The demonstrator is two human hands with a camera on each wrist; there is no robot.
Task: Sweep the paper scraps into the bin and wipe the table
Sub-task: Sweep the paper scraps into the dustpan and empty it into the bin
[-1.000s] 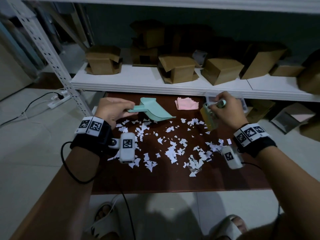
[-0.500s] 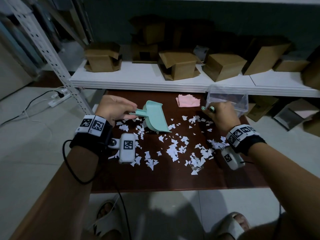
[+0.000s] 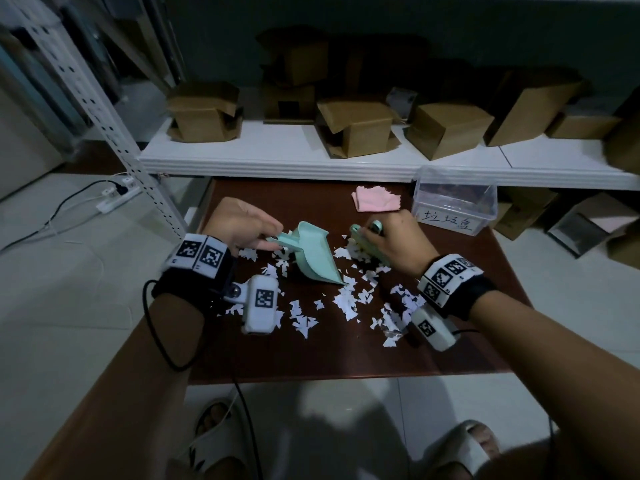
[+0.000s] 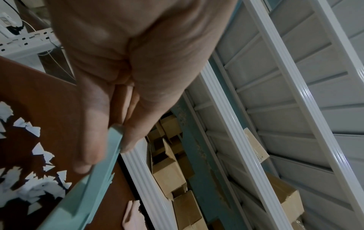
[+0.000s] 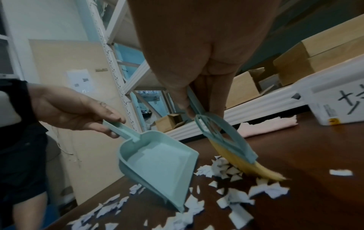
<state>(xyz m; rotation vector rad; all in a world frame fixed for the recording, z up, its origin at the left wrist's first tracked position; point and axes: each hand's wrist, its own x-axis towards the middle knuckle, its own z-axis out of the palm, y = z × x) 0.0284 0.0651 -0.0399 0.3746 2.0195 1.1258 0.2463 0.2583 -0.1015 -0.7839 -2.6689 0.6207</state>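
Several white paper scraps [image 3: 349, 299] lie scattered over the dark brown table [image 3: 311, 358]. My left hand [image 3: 242, 223] grips the handle of a mint-green dustpan [image 3: 317, 256] [image 5: 157, 165], tilted with its front lip down on the table among the scraps. My right hand [image 3: 391, 242] grips a small mint-green brush [image 5: 222, 135] whose yellow bristles [image 5: 254, 169] press into scraps just right of the pan. The pan looks empty inside. In the left wrist view my thumb and fingers pinch the dustpan handle [image 4: 98, 179].
A clear plastic bin [image 3: 453, 206] with a handwritten label stands at the table's back right. A folded pink cloth [image 3: 375, 199] lies left of it. A white shelf [image 3: 311, 150] with cardboard boxes overhangs the back edge. A perforated metal post [image 3: 114, 116] stands left.
Both hands came down and drew together over the scraps. The dustpan tipped from held level to lip-down on the table, and the brush dropped from mid-air onto the scraps beside it.
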